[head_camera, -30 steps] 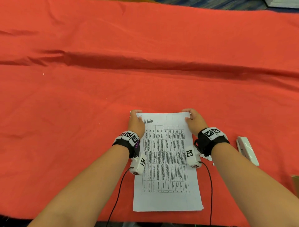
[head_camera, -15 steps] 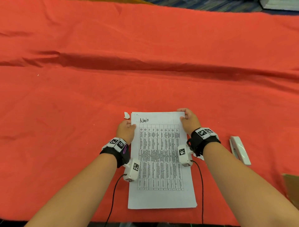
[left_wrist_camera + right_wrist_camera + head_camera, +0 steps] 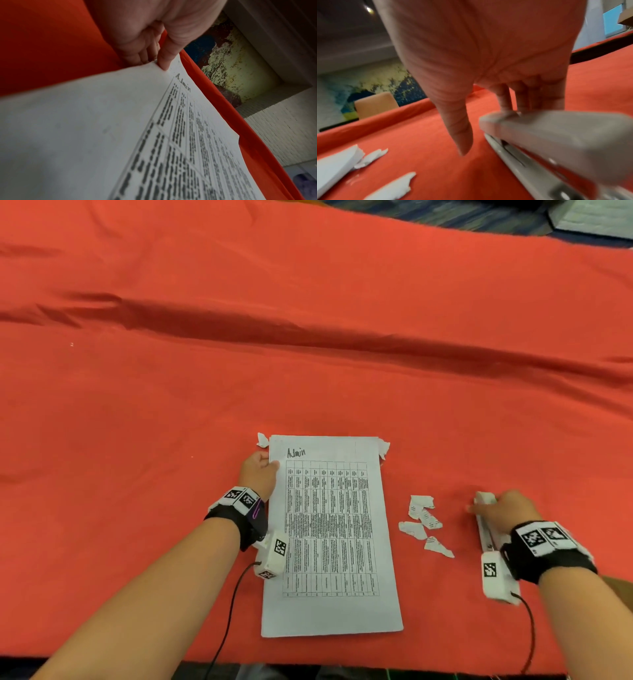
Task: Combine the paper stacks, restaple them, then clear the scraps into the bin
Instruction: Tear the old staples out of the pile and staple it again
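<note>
The left hand [image 3: 259, 474] pinched the stack [image 3: 330, 537] at its left edge just below the far left corner, thumb [image 3: 167, 54] on top and the other fingers curled beneath, lifting that edge slightly off the cloth [image 3: 308, 371]. The stack lay with its long axis running away from the person, the handwritten heading at the far end next to the grip. One scrap [image 3: 262, 440] sat just beyond the left hand, touching the stack's far left corner, and a torn flap [image 3: 384, 448] stuck out at the far right corner. The right hand [image 3: 503, 508] was on the stapler [image 3: 485, 525], fingers [image 3: 520, 97] draped over the far side of its top, thumb [image 3: 460, 129] hanging free on the near side, not touching; the grip was not closed round it. The stapler's long axis also ran away from the person, its front end beyond the fingers. Between the two hands, just left of the stapler and apart from the stack's right edge, lay a cluster of scraps [image 3: 424, 522]. Beyond both hands the cloth stretched open, crossed by a long fold [image 3: 308, 330]; its near edge ran just behind the wrists.
</note>
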Tool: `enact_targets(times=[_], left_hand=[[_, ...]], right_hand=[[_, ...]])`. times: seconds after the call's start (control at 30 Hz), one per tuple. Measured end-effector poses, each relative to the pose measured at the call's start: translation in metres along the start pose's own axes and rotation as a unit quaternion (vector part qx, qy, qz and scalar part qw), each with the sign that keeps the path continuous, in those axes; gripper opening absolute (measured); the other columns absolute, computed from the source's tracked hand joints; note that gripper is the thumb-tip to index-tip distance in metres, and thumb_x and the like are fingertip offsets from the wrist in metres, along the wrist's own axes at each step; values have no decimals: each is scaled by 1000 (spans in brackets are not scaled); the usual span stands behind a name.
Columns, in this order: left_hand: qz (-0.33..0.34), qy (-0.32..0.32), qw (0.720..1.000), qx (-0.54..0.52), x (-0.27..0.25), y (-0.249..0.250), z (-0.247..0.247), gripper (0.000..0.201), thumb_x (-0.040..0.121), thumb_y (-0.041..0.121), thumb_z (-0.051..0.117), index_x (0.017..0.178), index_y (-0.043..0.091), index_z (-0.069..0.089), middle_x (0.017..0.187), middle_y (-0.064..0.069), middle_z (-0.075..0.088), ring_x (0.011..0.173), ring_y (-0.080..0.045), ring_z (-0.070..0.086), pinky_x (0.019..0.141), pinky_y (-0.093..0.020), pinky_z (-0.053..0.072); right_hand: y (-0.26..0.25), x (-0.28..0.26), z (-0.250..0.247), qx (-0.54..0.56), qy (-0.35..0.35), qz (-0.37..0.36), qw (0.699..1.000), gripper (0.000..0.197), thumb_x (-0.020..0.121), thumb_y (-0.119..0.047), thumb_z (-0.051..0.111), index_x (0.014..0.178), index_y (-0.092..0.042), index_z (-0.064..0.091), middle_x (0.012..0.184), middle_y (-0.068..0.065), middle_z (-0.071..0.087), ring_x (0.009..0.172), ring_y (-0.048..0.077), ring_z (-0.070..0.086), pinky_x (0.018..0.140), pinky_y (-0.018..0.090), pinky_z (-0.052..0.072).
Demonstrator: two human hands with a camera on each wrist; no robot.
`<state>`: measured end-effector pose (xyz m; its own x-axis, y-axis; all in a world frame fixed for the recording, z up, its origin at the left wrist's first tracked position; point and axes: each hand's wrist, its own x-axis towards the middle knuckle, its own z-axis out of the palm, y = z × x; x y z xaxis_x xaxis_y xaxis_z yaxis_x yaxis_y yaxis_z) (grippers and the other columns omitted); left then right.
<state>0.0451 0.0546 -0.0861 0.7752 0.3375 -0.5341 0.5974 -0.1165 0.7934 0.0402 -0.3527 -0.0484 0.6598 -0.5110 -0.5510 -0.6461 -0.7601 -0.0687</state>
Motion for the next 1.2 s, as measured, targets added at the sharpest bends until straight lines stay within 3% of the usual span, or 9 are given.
enact_targets(times=[0.1,0.2,0.3,0.4,0.5,0.6,0.73,1.03,1.2], left_hand=[[-7,-6,1000,-5,-1,2,-2,14,93,8,51,104,8,59,107,-10,69,98,-31,66,91,-48,53],[-1,-9,1000,-10,-5,5,-4,12,94,7,51,102,9,59,107,-10,70,97,-31,67,89,-48,54],[20,-9,1000,-10,-8,6,-6,11,94,8,50,100,10,58,101,-6,70,93,-29,67,88,-46,54],[45,-15,999,-16,-11,5,-6,12,94,7,48,99,14,57,100,-7,71,82,-26,65,85,-47,54],[66,-21,997,-25,-12,4,-5,24,94,5,47,94,27,55,96,-3,72,85,-27,67,85,-50,54],[90,-21,995,-22,-16,6,-4,28,93,4,46,104,29,54,102,-5,71,91,-25,69,86,-49,55],[117,-17,992,-37,-19,7,-2,32,94,2,45,108,29,52,100,-5,70,92,-23,68,86,-45,55],[146,-29,987,-58,-18,1,-1,33,94,1,45,107,31,52,98,-5,72,88,-21,68,86,-41,54],[151,-33,987,-45,-17,0,1,26,94,7,48,102,31,48,102,-6,69,88,-20,66,86,-38,53]], right_hand=[[2,-2,7,-53,-16,-8,998,38,80,-29,73,88,6,60,81,19,58,78,33,59,63,31,38],[-12,-7,3,-3,24,-18,1000,45,87,-29,65,105,12,59,87,23,56,80,35,55,68,33,39],[-42,-20,-14,126,77,-71,986,49,91,-29,59,118,9,42,101,28,56,94,41,59,76,41,42],[-97,-39,-31,309,76,-183,930,36,93,-17,55,119,-5,33,103,17,50,90,29,53,78,44,47],[-163,-54,-29,460,20,-259,849,30,80,-20,62,100,-26,41,97,4,50,86,23,53,78,42,49],[-221,-75,-7,533,-45,-287,795,17,68,-21,64,83,-22,55,76,-5,55,64,7,54,68,28,47],[-267,-106,29,479,-71,-345,804,22,83,-16,70,82,-21,48,73,-4,53,63,8,52,57,17,47],[-288,-110,65,427,-85,-354,828,32,78,-35,73,84,-16,48,71,-2,54,65,15,54,65,32,48],[-296,-114,66,448,-88,-342,821,35,82,-37,70,69,-19,43,60,-5,41,56,13,42,58,27,39]])
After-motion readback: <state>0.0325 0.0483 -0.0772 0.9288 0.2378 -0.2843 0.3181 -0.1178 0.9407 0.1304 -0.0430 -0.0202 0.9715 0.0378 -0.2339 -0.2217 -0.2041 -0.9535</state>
